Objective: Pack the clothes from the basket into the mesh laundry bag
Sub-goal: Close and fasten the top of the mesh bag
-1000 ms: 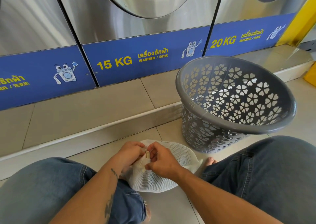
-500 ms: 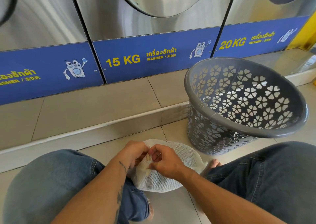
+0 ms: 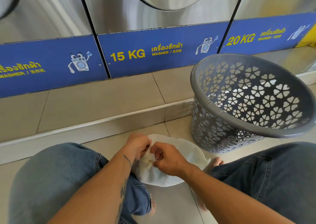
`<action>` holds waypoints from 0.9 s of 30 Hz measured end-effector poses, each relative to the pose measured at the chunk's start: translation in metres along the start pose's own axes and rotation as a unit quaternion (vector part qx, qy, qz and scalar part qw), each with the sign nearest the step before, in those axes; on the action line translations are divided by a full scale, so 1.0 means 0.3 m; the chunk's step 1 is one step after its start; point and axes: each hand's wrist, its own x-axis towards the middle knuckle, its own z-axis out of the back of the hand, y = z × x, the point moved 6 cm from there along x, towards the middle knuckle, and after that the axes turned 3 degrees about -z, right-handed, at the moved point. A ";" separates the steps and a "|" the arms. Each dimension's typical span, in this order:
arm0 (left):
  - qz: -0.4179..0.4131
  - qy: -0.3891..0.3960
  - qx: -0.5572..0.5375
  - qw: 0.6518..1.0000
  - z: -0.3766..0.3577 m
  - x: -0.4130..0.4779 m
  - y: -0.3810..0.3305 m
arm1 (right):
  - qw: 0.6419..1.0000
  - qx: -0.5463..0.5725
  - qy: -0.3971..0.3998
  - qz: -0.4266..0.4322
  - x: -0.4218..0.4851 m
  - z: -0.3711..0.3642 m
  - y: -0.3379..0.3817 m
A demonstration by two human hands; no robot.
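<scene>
A white mesh laundry bag (image 3: 184, 153) lies bulging on the tiled floor between my knees. My left hand (image 3: 138, 145) pinches the bag's left edge, and my right hand (image 3: 166, 158) pinches the same edge just beside it; what the fingertips hold there is too small to tell. A grey plastic basket (image 3: 213, 114) with flower-shaped holes stands tilted toward me at the right. No clothes show in the part of its inside that I can see.
A row of steel washers with blue panels (image 3: 153, 52) stands on a raised tiled step (image 3: 102, 102) just ahead. My knees in blue jeans (image 3: 51, 181) frame the floor, and bare toes (image 3: 218, 161) show by the bag.
Both hands have stayed on the bag's edge with small finger movements. The view has shifted slightly, so the basket and washers sit further right.
</scene>
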 end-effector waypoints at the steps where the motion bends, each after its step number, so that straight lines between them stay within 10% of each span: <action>1: -0.001 -0.003 -0.006 1.000 0.001 0.002 -0.001 | 1.000 0.003 0.003 0.001 -0.001 0.000 0.002; 27: -0.103 0.019 0.049 0.993 -0.048 0.010 -0.058 | 0.925 0.319 -0.104 -0.177 0.026 -0.062 -0.054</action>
